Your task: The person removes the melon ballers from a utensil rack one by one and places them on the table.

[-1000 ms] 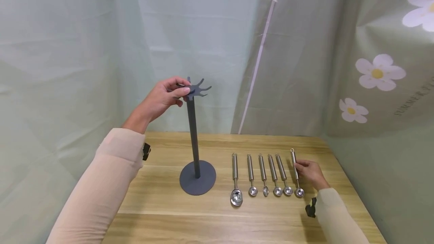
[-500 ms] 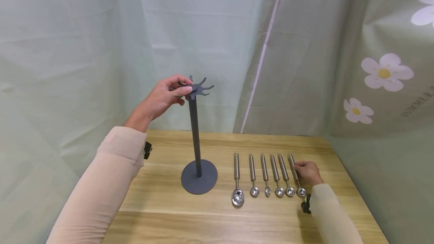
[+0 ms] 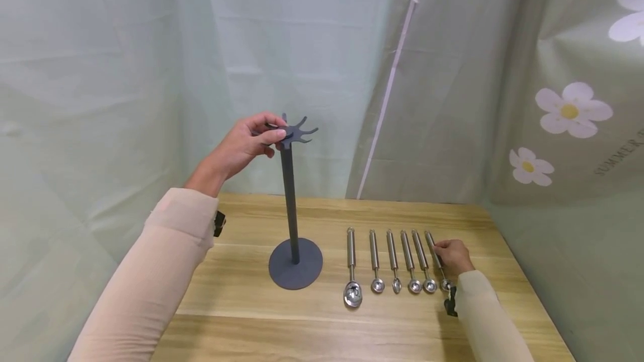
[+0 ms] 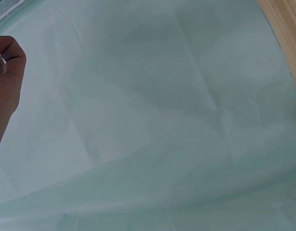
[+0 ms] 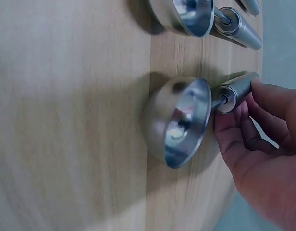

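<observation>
The left hand [image 3: 241, 147] pinches the rack [image 3: 293, 194] top. The right hand [image 3: 453, 256] grips the scoop [image 3: 436, 261] farthest from the rack. All six scoops lie unhung.

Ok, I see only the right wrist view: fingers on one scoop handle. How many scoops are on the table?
Observer: Six scoops lie in a row; the right hand grips the rightmost scoop.
Operator: And the left hand?
Observer: The left hand holds the top of a grey stand, left of the row.
Operator: Does anything hang on it?
Observer: No, its hooks are bare.
</observation>
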